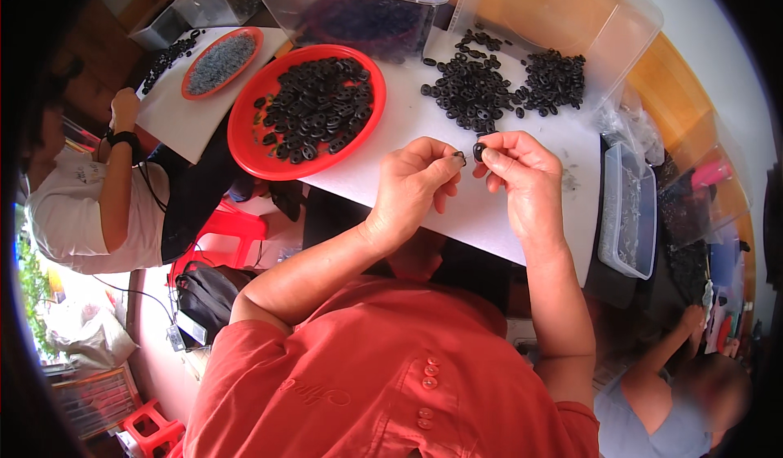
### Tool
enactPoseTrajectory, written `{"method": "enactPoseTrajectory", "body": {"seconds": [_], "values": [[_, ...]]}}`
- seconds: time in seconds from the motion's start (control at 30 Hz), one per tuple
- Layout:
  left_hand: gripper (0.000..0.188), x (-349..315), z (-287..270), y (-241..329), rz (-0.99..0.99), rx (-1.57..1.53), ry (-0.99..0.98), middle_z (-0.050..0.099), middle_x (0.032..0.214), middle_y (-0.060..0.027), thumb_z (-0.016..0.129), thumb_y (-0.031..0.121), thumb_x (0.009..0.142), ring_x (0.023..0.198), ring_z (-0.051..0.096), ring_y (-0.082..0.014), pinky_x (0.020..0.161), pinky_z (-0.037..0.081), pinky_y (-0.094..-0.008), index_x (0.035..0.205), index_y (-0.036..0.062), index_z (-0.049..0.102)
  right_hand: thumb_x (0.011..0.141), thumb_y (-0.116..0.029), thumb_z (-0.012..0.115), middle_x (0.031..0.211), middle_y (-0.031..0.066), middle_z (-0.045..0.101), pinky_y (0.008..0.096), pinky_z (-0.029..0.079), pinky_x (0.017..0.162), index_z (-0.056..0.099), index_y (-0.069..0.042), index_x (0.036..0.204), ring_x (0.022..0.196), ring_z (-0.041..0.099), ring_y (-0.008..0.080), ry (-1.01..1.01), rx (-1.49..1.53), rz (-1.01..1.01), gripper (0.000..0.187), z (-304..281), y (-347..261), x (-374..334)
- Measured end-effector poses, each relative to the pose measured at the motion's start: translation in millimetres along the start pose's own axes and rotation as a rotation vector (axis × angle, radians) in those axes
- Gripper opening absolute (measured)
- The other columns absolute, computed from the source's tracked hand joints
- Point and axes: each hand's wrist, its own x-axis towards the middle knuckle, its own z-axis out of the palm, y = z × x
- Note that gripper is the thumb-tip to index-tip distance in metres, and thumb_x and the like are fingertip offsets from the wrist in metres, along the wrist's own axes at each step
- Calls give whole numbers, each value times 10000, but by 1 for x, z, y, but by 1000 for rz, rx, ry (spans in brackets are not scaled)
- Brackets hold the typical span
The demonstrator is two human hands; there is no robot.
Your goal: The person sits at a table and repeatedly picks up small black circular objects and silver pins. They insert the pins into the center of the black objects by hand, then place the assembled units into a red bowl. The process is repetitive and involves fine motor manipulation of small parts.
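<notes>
My left hand (418,179) is closed in a pinch, its thumb and forefinger on a small dark piece (462,157) whose exact kind is too small to make out. Close beside it, my right hand (526,179) pinches a glossy black oval piece (479,151) between thumb and fingers. The two pieces are held a short way apart above the front of the white tabletop (404,103). Beyond my hands lie a loose heap of black oval pieces (469,91) and a second heap of small black pieces (556,81).
Left of my hands a round red tray (241,128) holds many black pieces with holes. Clear plastic bins (351,38) stand at the back; a clear tub (644,238) is at right. Farther left, a co-worker (102,205) sits by a red tray (196,92) of grey bits. Another person (652,401) is lower right.
</notes>
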Motion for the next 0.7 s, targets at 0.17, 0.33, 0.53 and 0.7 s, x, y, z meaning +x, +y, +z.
{"method": "enactPoseTrajectory", "body": {"seconds": [0.17, 0.33, 0.53, 0.7], "values": [[157, -1, 4, 0, 5, -11, 11, 660, 809, -68, 660, 122, 954, 652, 625, -118, 498, 490, -246, 977, -33, 648, 902, -34, 692, 890, 36, 698, 233, 461, 638, 697, -2, 1005, 746, 650, 112, 16, 11, -1, 107, 3, 3, -1], [158, 0, 7, -3, 11, -13, 14, 662, 817, -72, 650, 117, 958, 664, 629, -122, 502, 495, -249, 987, -38, 643, 900, -30, 696, 888, 38, 701, 235, 471, 635, 695, -4, 995, 747, 648, 111, 1, 13, -7, 98, 6, 3, -3], [136, -2, 11, -6, 53, -92, 7, 679, 910, -89, 650, 49, 960, 756, 656, -144, 544, 524, -259, 1053, -46, 622, 900, -36, 698, 895, 40, 707, 234, 480, 633, 703, -6, 983, 749, 644, 106, -1, 15, -51, 88, 4, 7, -5], [224, -1, 10, -5, 104, -101, -27, 685, 968, -102, 671, -27, 927, 800, 678, -159, 564, 545, -264, 1146, -34, 621, 913, -12, 673, 905, 65, 716, 235, 474, 623, 700, 9, 1012, 747, 651, 129, -44, 22, -47, 104, -2, 4, -5]]}}
